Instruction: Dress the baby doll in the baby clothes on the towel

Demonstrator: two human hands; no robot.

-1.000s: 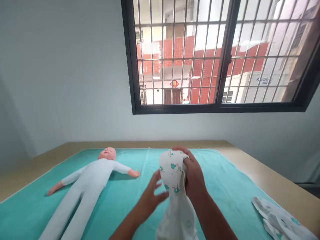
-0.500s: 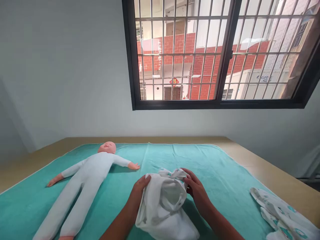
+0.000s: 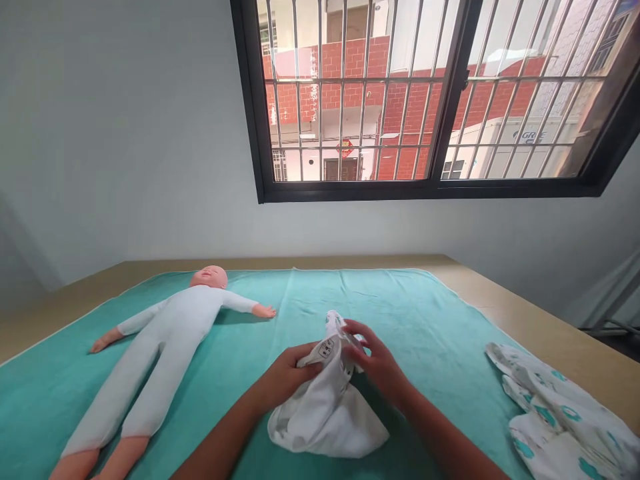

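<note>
A bunched white baby garment [image 3: 327,420] with a small printed label near its top is held up between both hands, its lower part hanging over the green cloth. My left hand [image 3: 290,375] grips it from the left, thumb across the fabric below the label. Fingers of my right hand [image 3: 377,363] pinch the gathered upper edge from the right. To the left, a baby doll [image 3: 175,333] with a white cloth body lies on its back, arms spread, its near hand apart from my hands.
A green cloth [image 3: 400,320] covers much of the wooden table [image 3: 505,293]. At the right lies a folded white garment [image 3: 560,413] with green prints. Behind the table stand a grey wall [image 3: 150,133] and a barred window [image 3: 350,190].
The garment's round opening has been gathered together and its label now shows. My left hand has shifted onto the fabric's upper part. The view has tilted slightly downward.
</note>
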